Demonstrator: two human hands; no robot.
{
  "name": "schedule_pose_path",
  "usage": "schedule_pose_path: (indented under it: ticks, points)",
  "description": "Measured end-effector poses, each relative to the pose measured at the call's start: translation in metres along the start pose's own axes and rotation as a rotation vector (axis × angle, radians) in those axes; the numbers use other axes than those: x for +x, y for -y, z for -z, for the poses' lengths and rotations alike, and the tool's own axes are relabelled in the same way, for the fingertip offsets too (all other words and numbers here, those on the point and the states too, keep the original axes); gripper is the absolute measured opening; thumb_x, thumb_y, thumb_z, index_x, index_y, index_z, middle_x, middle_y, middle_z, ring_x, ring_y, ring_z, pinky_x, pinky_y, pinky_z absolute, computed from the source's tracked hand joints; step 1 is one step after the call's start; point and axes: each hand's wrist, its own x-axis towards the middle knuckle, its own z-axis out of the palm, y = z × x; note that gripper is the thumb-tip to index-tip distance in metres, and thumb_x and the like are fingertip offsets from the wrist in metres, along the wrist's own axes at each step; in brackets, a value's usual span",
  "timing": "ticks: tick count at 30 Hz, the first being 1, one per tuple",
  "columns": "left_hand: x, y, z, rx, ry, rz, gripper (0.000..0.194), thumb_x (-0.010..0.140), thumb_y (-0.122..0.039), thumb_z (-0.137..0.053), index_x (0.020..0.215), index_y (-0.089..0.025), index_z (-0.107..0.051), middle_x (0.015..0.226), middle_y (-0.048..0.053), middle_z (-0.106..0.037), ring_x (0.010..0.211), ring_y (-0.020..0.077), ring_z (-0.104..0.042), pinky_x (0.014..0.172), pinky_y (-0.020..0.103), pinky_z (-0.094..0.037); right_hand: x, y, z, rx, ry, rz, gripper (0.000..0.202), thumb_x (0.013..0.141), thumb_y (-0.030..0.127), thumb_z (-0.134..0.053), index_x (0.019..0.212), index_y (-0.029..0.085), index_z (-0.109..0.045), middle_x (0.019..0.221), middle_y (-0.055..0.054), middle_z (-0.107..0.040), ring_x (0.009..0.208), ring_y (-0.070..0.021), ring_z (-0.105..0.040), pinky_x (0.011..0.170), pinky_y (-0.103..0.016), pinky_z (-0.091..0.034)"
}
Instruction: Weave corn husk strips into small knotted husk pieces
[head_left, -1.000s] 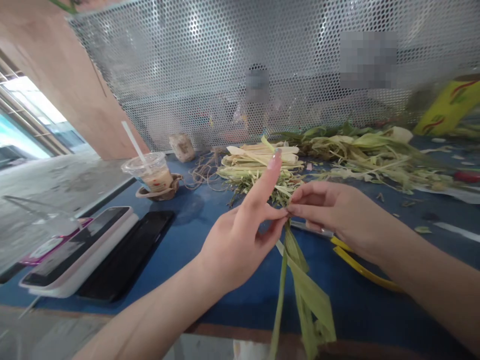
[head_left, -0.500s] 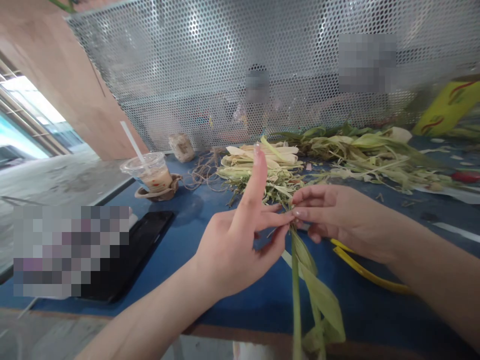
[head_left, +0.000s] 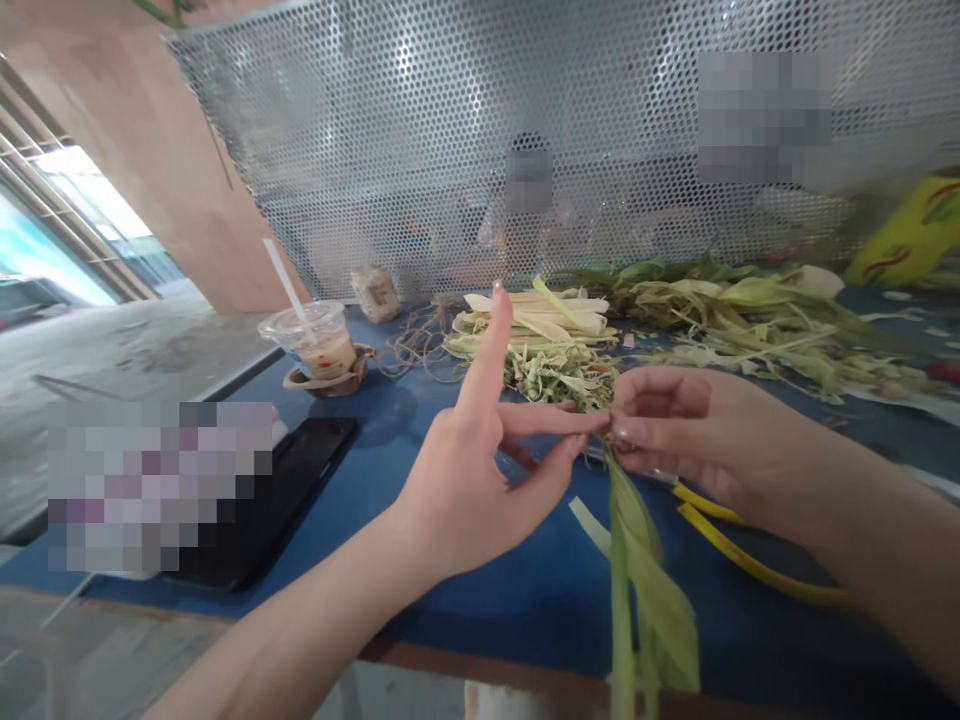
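A bundle of green husk leaves [head_left: 652, 580] hangs down over the table's front edge, its narrow top between my hands. My right hand [head_left: 690, 430] pinches that top with thumb and fingers. My left hand [head_left: 480, 460] has its index finger raised; another finger reaches to the bundle's top beside my right fingertips, and the thumb lies below it. Its fingers are apart. Just behind my hands lies a heap of shredded green husk [head_left: 562, 374], with a stack of pale husks [head_left: 555, 315] beyond it. Yellow-handled scissors [head_left: 757, 565] lie partly under my right hand.
On the left of the blue table [head_left: 420, 620] are a plastic cup [head_left: 322, 345] in a cardboard holder, a black device [head_left: 300, 490] and a blurred-out item. Tangled twine [head_left: 420, 342] lies near the cup. Loose husks [head_left: 750, 310] spread at the back right, before a perforated metal screen [head_left: 420, 130].
The view has shifted, so most things sit slightly further right. My left hand has drawn a little back from my right hand, and more of the scissors shows.
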Motion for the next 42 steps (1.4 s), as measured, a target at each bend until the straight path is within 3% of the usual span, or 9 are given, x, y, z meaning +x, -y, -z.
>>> schedule_pose_path:
  ticks: [5, 11, 15, 19, 25, 29, 33, 38, 42]
  points:
    - [0.002, 0.000, 0.000, -0.008, -0.019, -0.010, 0.052, 0.075, -0.023, -0.060, 0.124, -0.028, -0.043, 0.110, 0.005, -0.061, 0.086, 0.0240, -0.064, 0.056, 0.026, -0.057, 0.001, 0.000, -0.001, -0.028, -0.015, 0.010, 0.023, 0.053, 0.016, -0.079, 0.063, 0.018, -0.058, 0.056, 0.006, -0.059, 0.055, -0.0059, -0.058, 0.056, -0.015, -0.052]
    - [-0.002, 0.000, -0.008, -0.014, -0.114, -0.025, 0.079, 0.067, -0.028, -0.069, 0.133, -0.028, -0.026, 0.095, 0.003, -0.067, 0.083, 0.0212, -0.065, 0.058, 0.026, -0.056, 0.002, -0.003, -0.004, -0.048, -0.030, 0.060, 0.029, 0.050, 0.018, -0.080, 0.060, 0.017, -0.053, 0.054, 0.007, -0.058, 0.046, -0.0050, -0.055, 0.045, -0.014, -0.049]
    - [-0.003, -0.001, -0.012, 0.040, -0.135, -0.023, 0.077, 0.070, -0.023, -0.066, 0.134, -0.027, -0.022, 0.083, 0.000, -0.070, 0.076, 0.0170, -0.066, 0.057, 0.023, -0.055, 0.003, -0.007, -0.005, -0.082, -0.034, 0.087, 0.026, 0.053, 0.019, -0.079, 0.061, 0.018, -0.054, 0.057, 0.005, -0.059, 0.052, -0.0062, -0.058, 0.052, -0.016, -0.052]
    - [-0.004, 0.000, -0.014, 0.108, -0.145, -0.043, 0.073, 0.073, -0.019, -0.062, 0.134, -0.029, -0.023, 0.092, 0.000, -0.069, 0.074, 0.0143, -0.066, 0.057, 0.021, -0.054, 0.005, -0.007, -0.004, -0.067, -0.063, 0.063, 0.030, 0.048, 0.015, -0.081, 0.061, 0.018, -0.054, 0.058, 0.006, -0.058, 0.055, -0.0068, -0.058, 0.058, -0.018, -0.054]
    - [-0.008, 0.006, -0.009, 0.213, -0.037, -0.179, 0.067, 0.080, -0.019, -0.052, 0.135, -0.037, -0.018, 0.095, -0.004, -0.067, 0.075, 0.0155, -0.066, 0.069, 0.029, -0.053, 0.007, -0.006, -0.002, -0.100, -0.030, -0.032, 0.028, 0.052, 0.021, -0.079, 0.065, 0.017, -0.054, 0.061, 0.003, -0.059, 0.059, -0.0094, -0.059, 0.056, -0.020, -0.053]
    - [-0.010, 0.012, -0.004, 0.377, -0.015, -0.311, 0.071, 0.079, -0.019, -0.054, 0.136, -0.036, -0.016, 0.091, -0.002, -0.068, 0.072, 0.0163, -0.066, 0.067, 0.027, -0.051, 0.004, -0.005, -0.003, -0.086, 0.015, -0.082, 0.026, 0.055, 0.024, -0.078, 0.066, 0.016, -0.056, 0.065, 0.002, -0.060, 0.063, -0.0103, -0.059, 0.060, -0.021, -0.052]
    - [-0.007, 0.011, -0.001, 0.580, -0.021, -0.493, 0.063, 0.077, -0.018, -0.055, 0.133, -0.029, -0.028, 0.091, 0.000, -0.069, 0.066, 0.0137, -0.064, 0.059, 0.023, -0.050, 0.002, -0.003, -0.005, 0.007, 0.066, -0.098, 0.026, 0.054, 0.027, -0.077, 0.058, 0.017, -0.053, 0.057, 0.004, -0.057, 0.058, -0.0085, -0.057, 0.061, -0.021, -0.050]
    - [-0.006, -0.001, -0.004, 0.715, -0.078, -0.747, 0.039, 0.076, -0.012, -0.052, 0.114, -0.022, -0.050, 0.072, 0.003, -0.068, 0.055, 0.0136, -0.060, 0.049, 0.024, -0.049, 0.006, -0.008, 0.001, 0.049, 0.127, -0.153, 0.018, 0.062, 0.019, -0.072, 0.063, 0.016, -0.054, 0.058, 0.004, -0.060, 0.056, -0.0069, -0.058, 0.059, -0.017, -0.049]
    - [-0.010, -0.007, -0.004, 0.720, -0.008, -0.807, 0.022, 0.075, -0.025, -0.056, 0.097, -0.022, -0.058, 0.060, 0.003, -0.064, 0.056, 0.0183, -0.060, 0.050, 0.030, -0.050, 0.006, -0.009, 0.005, 0.002, 0.134, -0.175, 0.019, 0.064, 0.015, -0.070, 0.066, 0.016, -0.052, 0.062, 0.004, -0.061, 0.061, -0.0070, -0.061, 0.066, -0.020, -0.051]
